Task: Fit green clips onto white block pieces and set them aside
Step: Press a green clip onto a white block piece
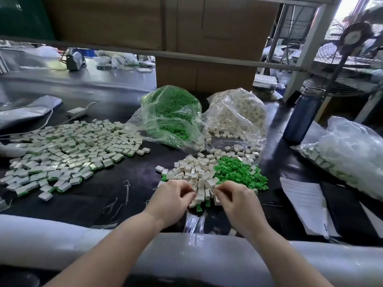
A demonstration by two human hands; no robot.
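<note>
I've got both bare forearms reaching forward from the bottom edge, angled in toward each other so the wrists converge near the middle. My left hand [173, 196] sits knuckles-up, fingers curled under, tips tucked toward the right. My right hand [235, 197] mirrors it, back of the hand facing me, fingers curled with thumb and forefinger drawn together toward the left. The two hands are close, fingertips nearly facing each other. I can't tell what either is pinching, if anything.
</note>
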